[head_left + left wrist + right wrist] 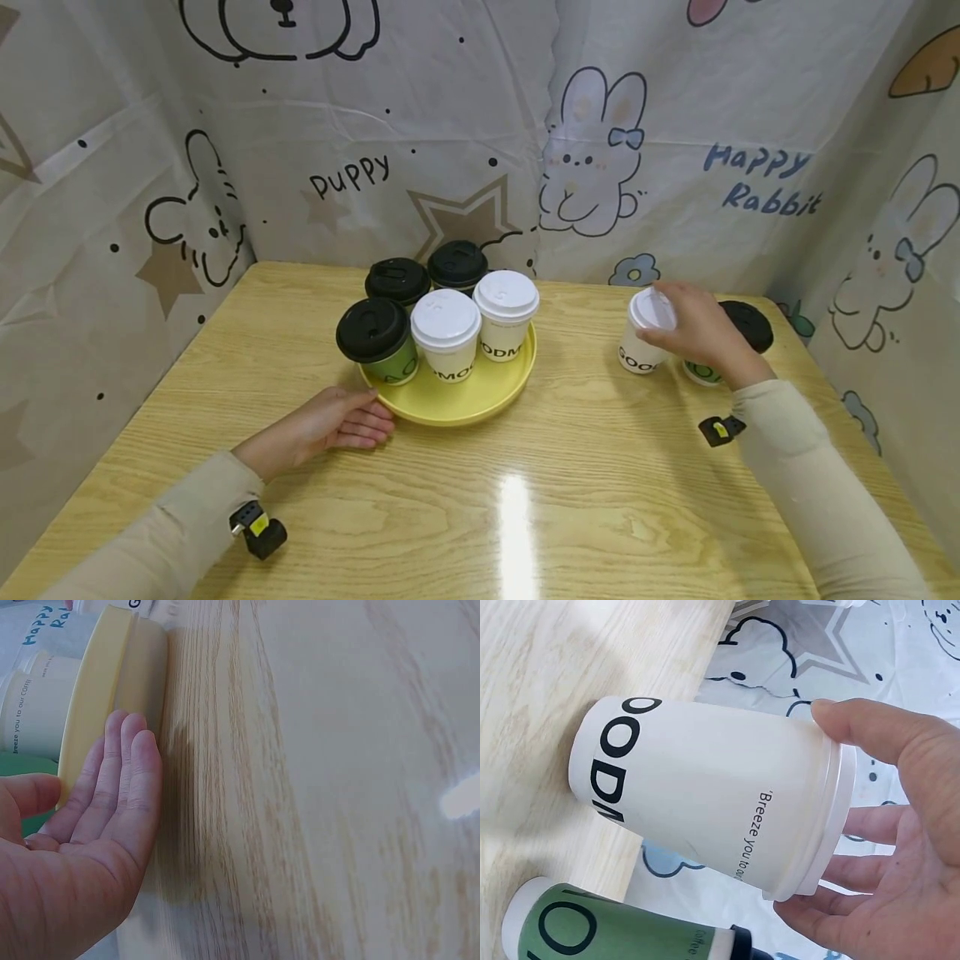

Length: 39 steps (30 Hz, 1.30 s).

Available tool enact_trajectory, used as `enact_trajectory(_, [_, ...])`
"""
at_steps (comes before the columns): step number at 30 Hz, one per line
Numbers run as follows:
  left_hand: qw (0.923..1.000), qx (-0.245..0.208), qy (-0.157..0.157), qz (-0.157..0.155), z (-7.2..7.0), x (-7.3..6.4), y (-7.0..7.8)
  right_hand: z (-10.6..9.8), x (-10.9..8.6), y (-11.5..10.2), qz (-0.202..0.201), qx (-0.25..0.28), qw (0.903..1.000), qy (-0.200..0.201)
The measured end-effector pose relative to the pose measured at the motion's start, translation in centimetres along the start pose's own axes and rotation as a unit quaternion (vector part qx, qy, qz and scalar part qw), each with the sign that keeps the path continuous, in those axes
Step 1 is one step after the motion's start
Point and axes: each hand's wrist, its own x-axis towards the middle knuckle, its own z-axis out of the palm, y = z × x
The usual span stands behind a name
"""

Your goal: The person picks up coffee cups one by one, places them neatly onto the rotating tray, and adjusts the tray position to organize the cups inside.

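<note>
My right hand [693,329] grips a white paper coffee cup [697,787] around its white lid [829,825], thumb on one side and fingers on the other. The cup is upright, close to or on the table. Just beside it stands a green cup with a black lid [746,325], partly hidden behind the hand. My left hand [330,425] is at the near left edge of a round yellow tray [442,412]. Its thumb touches the rim and its fingers lie straight along the outer side [124,772].
Several lidded cups crowd the tray: a green cup [393,367], two white cups [450,364] [504,337] and, behind, black-lidded ones [397,279] [457,262]. Printed cloth [465,125] hangs behind and beside the wooden table [600,475].
</note>
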Motion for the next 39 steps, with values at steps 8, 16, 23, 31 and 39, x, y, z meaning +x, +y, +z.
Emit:
enact_trajectory(8, [1.0000,0.001,0.000,-0.003,0.1,-0.1,0.2,-0.5,-1.0,-1.4,0.013,0.005,0.9999,0.004])
enact_trajectory(16, [1.0000,0.001,-0.001,-0.001,0.0,-0.2,0.1,-1.7,-2.2,-4.0,-0.031,0.024,0.9992,0.005])
enact_trajectory(23, [1.0000,0.002,-0.001,-0.003,0.2,-0.2,0.2,-2.6,-3.1,-6.4,-0.061,0.085,0.9941,-0.027])
enact_trajectory(31, [1.0000,0.004,-0.002,-0.004,0.2,-0.1,0.2,-2.7,-3.6,-9.7,-0.117,0.111,0.9865,-0.028])
enact_trajectory(39, [1.0000,0.003,-0.001,-0.006,0.2,-0.1,0.1,-1.5,-3.3,-13.6,-0.196,0.120,0.9731,-0.019])
